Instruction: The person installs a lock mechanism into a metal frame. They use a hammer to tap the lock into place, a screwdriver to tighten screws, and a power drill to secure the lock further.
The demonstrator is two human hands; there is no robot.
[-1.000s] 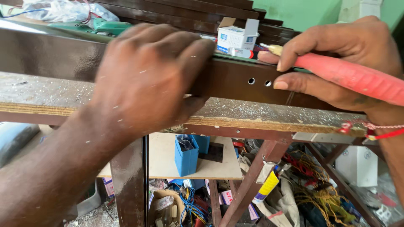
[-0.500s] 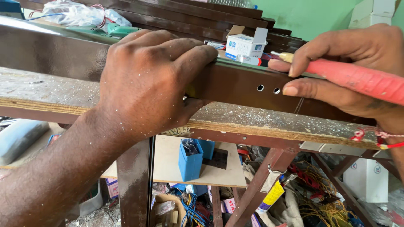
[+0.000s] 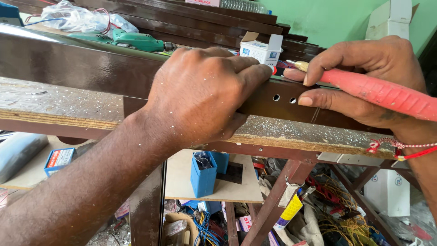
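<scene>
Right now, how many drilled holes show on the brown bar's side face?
2. The left hole and the right hole sit side by side on the brown bar, between the left hand and the right hand. The hands may hide more.

Dark brown glossy bar (image 3: pixel 68 64), red tool handle (image 3: pixel 382 93), green drill (image 3: pixel 139 42), possibly blue boxes (image 3: pixel 203 173).

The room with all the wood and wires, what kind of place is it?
Probably a small workshop. A green power drill lies on the dusty plywood workbench, dark brown bars are stacked up, and tangled wires and boxes sit underneath. The right hand holds a red-handled tool.
</scene>
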